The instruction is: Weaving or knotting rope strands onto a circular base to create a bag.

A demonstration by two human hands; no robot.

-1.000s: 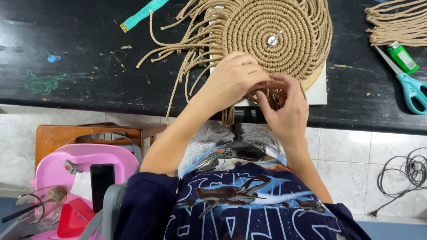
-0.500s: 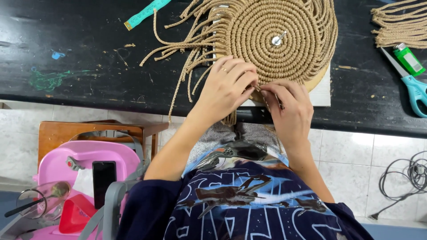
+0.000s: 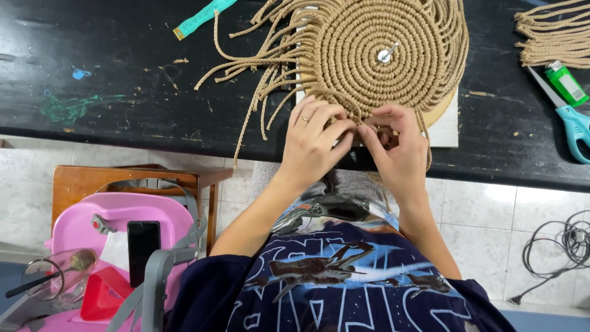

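Tan cord is pinched between the fingers of both hands at the near edge of a round coiled mat (image 3: 375, 58). The left hand (image 3: 310, 144) has its fingers pressed together on a strand, with a ring on one finger; the right hand (image 3: 396, 150) curls its fingers around the same spot, and the knot itself is hidden between the two. The mat is a tight spiral of rope with one metal pin (image 3: 386, 54) at its centre and loose fringe trailing off its left side. It rests on a pale board (image 3: 444, 126), mostly covered, on the black scuffed table (image 3: 123, 80). One pair of blue-handled scissors (image 3: 568, 120) and one green lighter (image 3: 565, 83) lie to the right, beside a second bundle of cord (image 3: 553, 40) cut off by the frame. A teal tape measure (image 3: 200, 18) lies at upper left.
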